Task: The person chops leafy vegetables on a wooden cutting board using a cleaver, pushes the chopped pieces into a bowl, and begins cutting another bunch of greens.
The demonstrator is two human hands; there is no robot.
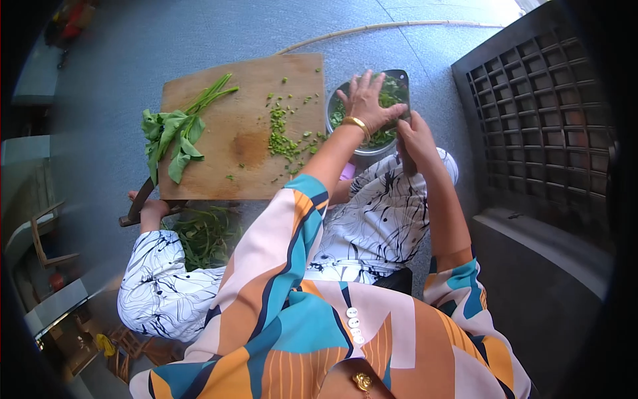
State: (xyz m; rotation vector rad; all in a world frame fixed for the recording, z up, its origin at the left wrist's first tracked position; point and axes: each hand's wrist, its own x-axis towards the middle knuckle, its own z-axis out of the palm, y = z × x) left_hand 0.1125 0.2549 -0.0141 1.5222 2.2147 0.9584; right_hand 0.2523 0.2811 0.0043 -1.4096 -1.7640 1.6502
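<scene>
My right hand (pixel 421 139) grips the handle of a cleaver (pixel 402 77), whose dark blade stands on edge over the right side of a round metal bowl (pixel 377 151). Chopped green leaves (pixel 393 92) lie in the bowl. Over it, my left hand (pixel 368 99) spreads its fingers, with the thumb at the blade. A gold bracelet circles that wrist. To the left is a wooden cutting board (pixel 219 119). Small cut green stem pieces (pixel 283 143) are scattered on its right half. Uncut leafy greens (pixel 174 132) rest across its left edge, leaves hanging over.
More long greens (pixel 204 234) lie below the board, between my legs. A dark wooden support (pixel 138 202) juts out under the board's left corner. Beyond the board, a thin pole (pixel 374 31) lies on the floor. A dark lattice panel (pixel 543 99) stands at right.
</scene>
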